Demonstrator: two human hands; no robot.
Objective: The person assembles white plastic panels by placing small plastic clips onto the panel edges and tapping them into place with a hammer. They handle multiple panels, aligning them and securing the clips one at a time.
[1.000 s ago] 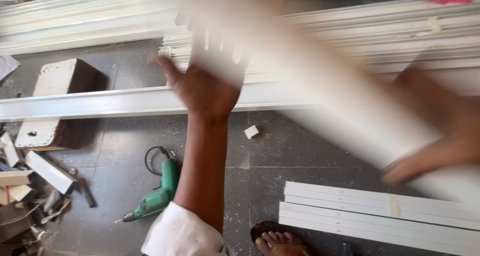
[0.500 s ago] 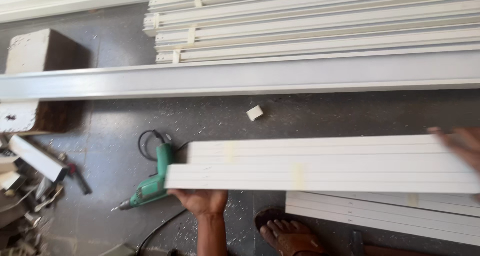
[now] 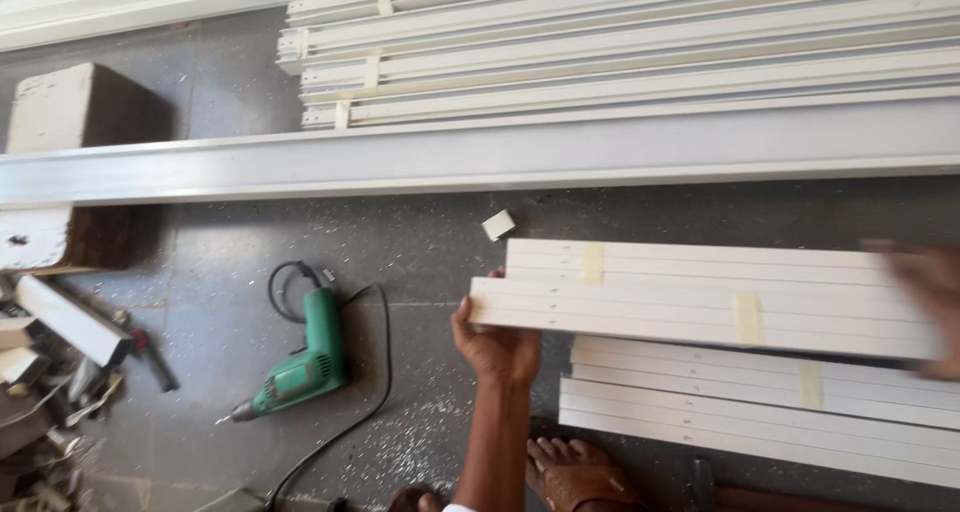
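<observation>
- The taped bundle of white strips (image 3: 700,297) hangs above the dark floor (image 3: 420,242), over a second bundle (image 3: 760,402) lying flat; held only at its ends, it could sag or slide loose.
- A bare foot (image 3: 575,472) sits just below, so a slip might land on it.
- The left hand (image 3: 495,342) curls around the bundle's near end, fingers wrapped underneath.
- The right hand (image 3: 925,307) is blurred at the far end; it touches the bundle, but its grip cannot be told.
- A green drill (image 3: 300,367) lies well apart.

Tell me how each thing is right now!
left hand: gripping the held bundle's end
right hand: blurred, at its other end
held bundle of white strips: taped, lifted
floor bundle: lying flat
green drill: lying on its side, untouched
</observation>
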